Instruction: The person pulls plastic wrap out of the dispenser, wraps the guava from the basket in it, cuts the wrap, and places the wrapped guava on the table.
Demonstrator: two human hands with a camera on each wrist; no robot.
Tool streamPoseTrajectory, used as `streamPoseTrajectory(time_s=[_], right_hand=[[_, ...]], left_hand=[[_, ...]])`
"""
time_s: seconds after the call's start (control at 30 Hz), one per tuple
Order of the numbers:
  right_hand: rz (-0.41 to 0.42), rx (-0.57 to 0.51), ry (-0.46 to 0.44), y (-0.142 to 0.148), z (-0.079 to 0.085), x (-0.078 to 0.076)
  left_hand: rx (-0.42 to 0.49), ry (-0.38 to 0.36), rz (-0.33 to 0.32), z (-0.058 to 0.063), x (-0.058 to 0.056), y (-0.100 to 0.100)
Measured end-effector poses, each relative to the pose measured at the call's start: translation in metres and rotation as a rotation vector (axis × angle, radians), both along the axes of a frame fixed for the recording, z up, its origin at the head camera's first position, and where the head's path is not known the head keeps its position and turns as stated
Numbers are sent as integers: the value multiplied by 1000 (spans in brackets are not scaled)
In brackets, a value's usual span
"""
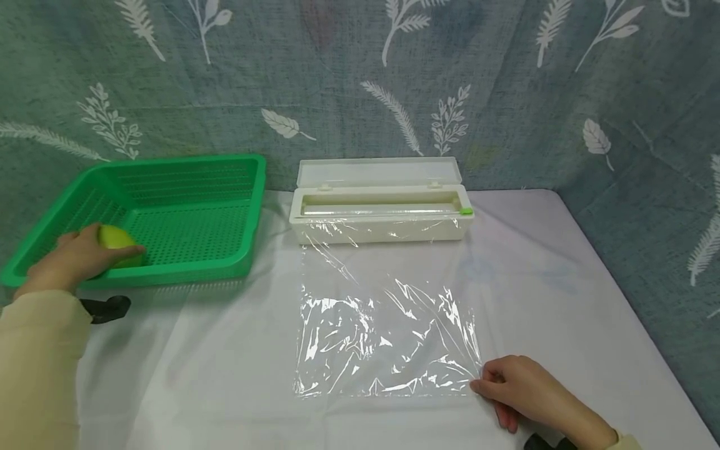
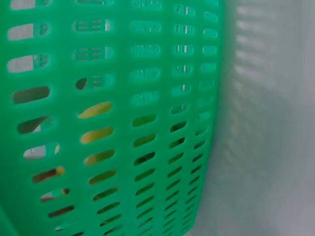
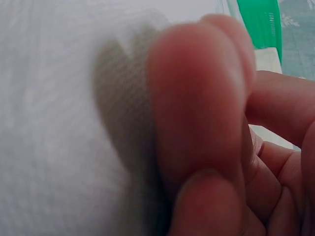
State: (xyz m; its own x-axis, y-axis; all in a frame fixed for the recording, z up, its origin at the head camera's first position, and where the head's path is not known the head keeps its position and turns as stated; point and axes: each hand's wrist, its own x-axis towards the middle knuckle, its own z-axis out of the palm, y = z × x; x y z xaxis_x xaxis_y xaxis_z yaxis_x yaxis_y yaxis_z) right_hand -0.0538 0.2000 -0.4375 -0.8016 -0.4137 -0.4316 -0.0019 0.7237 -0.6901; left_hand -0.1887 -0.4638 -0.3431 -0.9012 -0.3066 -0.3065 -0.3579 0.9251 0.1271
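Note:
In the head view, a yellow-green round fruit (image 1: 117, 239) sits inside the green basket (image 1: 254, 219), near its front left corner. My left hand (image 1: 70, 259) reaches over the rim and grips it, with the thumb on its near side. Through the slots of the basket wall (image 2: 123, 120), the left wrist view shows bits of yellow. A sheet of plastic wrap (image 1: 388, 331) stretches out of the white wrap dispenser (image 1: 382, 231) over the table. At the sheet's near right corner, my right hand (image 1: 525, 387) pinches the film between thumb and forefinger. The right wrist view shows mostly curled fingers (image 3: 197, 98).
The dispenser's clear lid (image 1: 379, 172) stands raised at the back, and a green slider (image 1: 466, 211) sits at its right end. A white cloth (image 1: 225, 362) covers the table. Behind hangs a grey-green curtain (image 1: 337, 81) with a leaf print.

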Motion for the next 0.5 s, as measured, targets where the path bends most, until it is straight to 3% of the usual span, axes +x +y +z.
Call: streamPoseTrajectory(time_s=[0.2,0.5], right_hand=[[-4,-2,-13,-1,-1,0],[10,12,13,2,0,0]], left_hand=[[-34,-42,90,-1,-4,1],[-16,-14,95,-1,-5,4]])
